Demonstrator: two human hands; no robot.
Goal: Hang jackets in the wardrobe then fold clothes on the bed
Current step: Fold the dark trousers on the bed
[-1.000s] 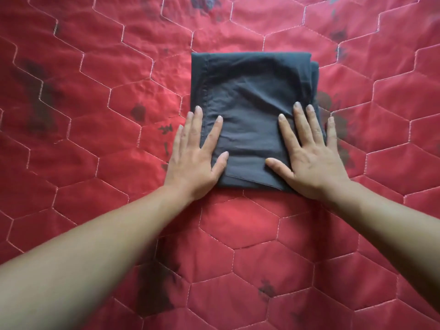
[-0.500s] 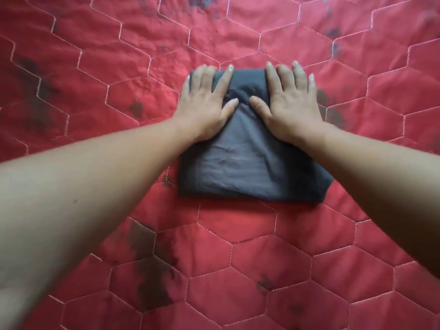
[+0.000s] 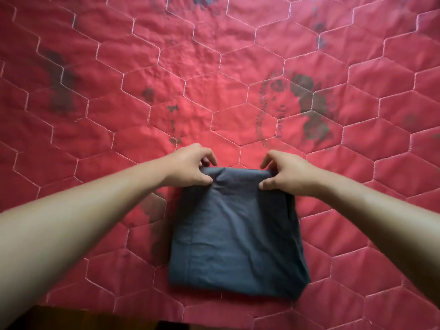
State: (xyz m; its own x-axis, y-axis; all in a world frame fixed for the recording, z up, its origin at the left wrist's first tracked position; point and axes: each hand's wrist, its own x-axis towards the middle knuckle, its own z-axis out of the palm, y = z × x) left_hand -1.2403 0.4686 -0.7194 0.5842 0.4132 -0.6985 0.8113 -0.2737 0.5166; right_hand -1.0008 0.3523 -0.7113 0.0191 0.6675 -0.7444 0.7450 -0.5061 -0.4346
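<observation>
A dark blue-grey folded garment (image 3: 235,236) lies as a rectangle on the red quilted bed cover (image 3: 214,75), near the bed's front edge. My left hand (image 3: 190,166) grips the garment's far left corner, thumb on top and fingers curled over the far edge. My right hand (image 3: 284,172) grips the far right corner the same way. Both forearms reach in from the lower corners of the view.
The red cover with white hexagon stitching and dark printed patches fills the view. A dark strip below the bed's front edge (image 3: 95,317) shows along the bottom.
Both hands were pressing flat on the garment, sliding from its near part to its far part. Now their fingers curl round the far edge. The garment sits lower in view, nearer the bed's front edge.
</observation>
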